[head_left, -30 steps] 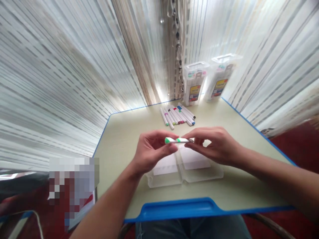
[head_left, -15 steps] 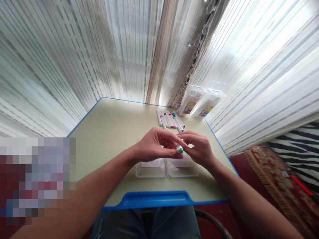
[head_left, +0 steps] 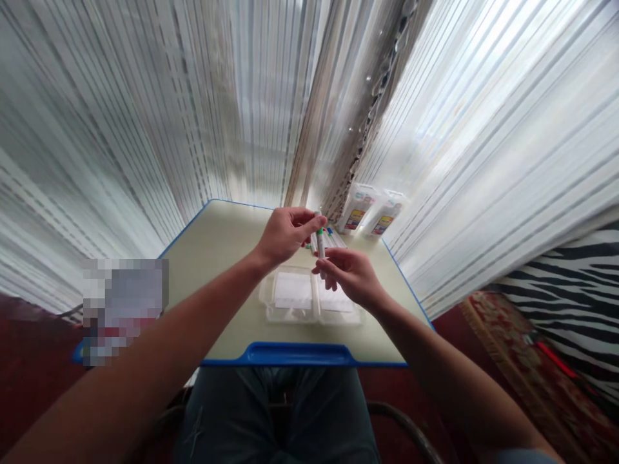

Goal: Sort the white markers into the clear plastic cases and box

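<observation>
A white marker with green bands (head_left: 320,240) stands nearly upright between my two hands above the table. My left hand (head_left: 286,233) pinches its upper end with thumb and fingertips. My right hand (head_left: 349,276) grips its lower end, fingers curled round it. Below them an open clear plastic case (head_left: 309,298) lies flat on the pale table (head_left: 222,258), with white inserts in both halves. Several more markers (head_left: 333,237) lie in a row behind my hands, partly hidden.
Two upright clear marker boxes (head_left: 368,211) with coloured labels stand at the table's far right corner against striped curtains. The table has a blue rim and a blue front tray (head_left: 300,354). A patterned rug and zebra-striped fabric (head_left: 561,303) lie to the right.
The marker has turned from lying across between my hands to standing nearly upright, and both hands have risen. The view has pulled back and tilted up.
</observation>
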The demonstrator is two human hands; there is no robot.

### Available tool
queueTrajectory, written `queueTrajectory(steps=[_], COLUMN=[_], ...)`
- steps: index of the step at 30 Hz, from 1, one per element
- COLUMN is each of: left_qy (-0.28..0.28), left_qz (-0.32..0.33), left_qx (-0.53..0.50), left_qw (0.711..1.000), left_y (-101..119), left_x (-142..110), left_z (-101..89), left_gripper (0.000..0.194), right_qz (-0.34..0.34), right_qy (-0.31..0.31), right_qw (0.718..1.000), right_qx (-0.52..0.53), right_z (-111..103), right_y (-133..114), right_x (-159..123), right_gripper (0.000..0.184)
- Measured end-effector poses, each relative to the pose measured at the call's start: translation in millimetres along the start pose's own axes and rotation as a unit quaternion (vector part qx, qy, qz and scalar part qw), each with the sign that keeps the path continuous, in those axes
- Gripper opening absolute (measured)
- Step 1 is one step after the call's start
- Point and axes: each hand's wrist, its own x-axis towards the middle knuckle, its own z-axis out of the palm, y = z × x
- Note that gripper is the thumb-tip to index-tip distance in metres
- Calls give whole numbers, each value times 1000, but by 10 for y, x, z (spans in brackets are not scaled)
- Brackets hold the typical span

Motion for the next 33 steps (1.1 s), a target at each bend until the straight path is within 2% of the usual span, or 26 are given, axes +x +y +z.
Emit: queueTrajectory(steps=[4, 6, 9, 11, 13, 16, 18, 23, 26, 33], left_qy=[2, 0, 5, 17, 21, 12, 1, -36, -50, -110], left_qz=[-1, -10, -30, -53, -81, -112, -124, -136, -126, -120], left_qx=[63, 102, 137, 145, 155, 181, 201, 278, 349, 443], left_qw=[998, 995, 990, 988, 984, 977, 972, 950, 927, 882], left_y=[147, 164, 136, 102, 63, -7, -62, -159, -156, -220], left_x=[31, 4, -83, -152, -217, -296, -341, -439, -471, -451], left_z=[-24, -63, -138, -181, -212, -243, -266, -353, -420, -548], left_gripper=[34, 30, 22, 19, 17, 16, 19, 23, 21, 37], right_qz=[6, 2, -35, -71, -111, -172, -212, -274, -274, -271], right_qy=[-13, -11, -10, -12, -8, 1, 4, 4, 2, -20], right_qw=[999, 999, 999, 993, 983, 960, 940, 910, 908, 905], right_qx=[42, 36, -31, -94, -148, -221, -267, -312, -315, -327], right_z=[110, 155, 219, 265, 316, 391, 433, 513, 565, 648], right_y=[-92, -94, -69, -56, -55, -55, -38, 65, 135, 229], right_x=[-36, -88, -200, -278, -344, -410, -438, -495, -513, -465], right_gripper=[41, 50, 72, 78, 69, 42, 33, 33, 33, 30])
